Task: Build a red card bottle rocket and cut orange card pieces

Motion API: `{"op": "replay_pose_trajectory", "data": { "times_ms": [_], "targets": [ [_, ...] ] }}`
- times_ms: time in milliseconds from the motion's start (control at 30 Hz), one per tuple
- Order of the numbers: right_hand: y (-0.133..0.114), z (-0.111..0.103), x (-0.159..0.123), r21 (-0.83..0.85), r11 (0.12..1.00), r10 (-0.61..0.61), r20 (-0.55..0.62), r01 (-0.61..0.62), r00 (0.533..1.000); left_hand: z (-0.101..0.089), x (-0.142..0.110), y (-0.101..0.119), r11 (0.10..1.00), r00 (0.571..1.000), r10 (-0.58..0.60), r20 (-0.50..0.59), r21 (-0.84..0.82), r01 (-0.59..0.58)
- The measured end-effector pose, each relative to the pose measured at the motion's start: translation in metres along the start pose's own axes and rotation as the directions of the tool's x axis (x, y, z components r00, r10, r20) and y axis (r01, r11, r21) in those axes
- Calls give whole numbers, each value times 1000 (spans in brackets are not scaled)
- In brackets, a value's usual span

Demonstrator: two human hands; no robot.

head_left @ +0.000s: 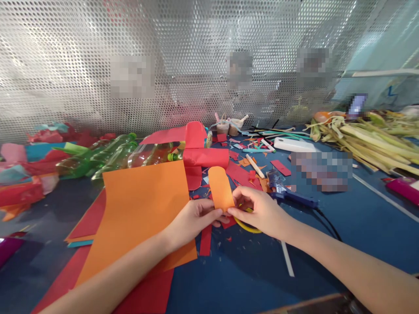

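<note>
A small orange paper strip [220,187] with a rounded top end stands upright between my hands. My left hand [201,216] pinches its lower left corner, and my right hand [253,207] pinches the lower right. Under my left forearm lies a large orange sheet [144,205] on top of red sheets [147,292]. Just beyond the strip is a rolled red paper piece [206,158] with an upright rounded red flap [194,135]. Part of a yellow ring-shaped handle [247,226] shows beneath my right hand; the rest is hidden.
A blue glue gun [291,194] with a black cord lies right of my hands. Green plastic bottles [114,155] and crumpled coloured paper [36,161] are at the left. Red scraps and glue sticks [255,165] litter the middle. Dried husks [369,135] lie back right, before a perforated metal screen [196,56].
</note>
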State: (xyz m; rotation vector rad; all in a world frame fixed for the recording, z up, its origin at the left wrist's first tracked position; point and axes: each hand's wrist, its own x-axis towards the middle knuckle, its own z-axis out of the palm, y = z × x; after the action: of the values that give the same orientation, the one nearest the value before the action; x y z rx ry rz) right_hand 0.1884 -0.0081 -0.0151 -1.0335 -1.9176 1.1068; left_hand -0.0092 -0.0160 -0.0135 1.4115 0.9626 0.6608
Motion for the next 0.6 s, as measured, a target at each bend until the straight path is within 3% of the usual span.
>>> {"op": "replay_pose_trajectory", "data": {
  "times_ms": [267,600],
  "targets": [
    [3,5,0,56,998,42,5,-43,999,4,-1,1,999,999,34,-24,42,-33],
    [3,3,1,-9,999,44,-13,-44,999,4,0,-3,999,1000,18,-17,29,-18]
  ]
}}
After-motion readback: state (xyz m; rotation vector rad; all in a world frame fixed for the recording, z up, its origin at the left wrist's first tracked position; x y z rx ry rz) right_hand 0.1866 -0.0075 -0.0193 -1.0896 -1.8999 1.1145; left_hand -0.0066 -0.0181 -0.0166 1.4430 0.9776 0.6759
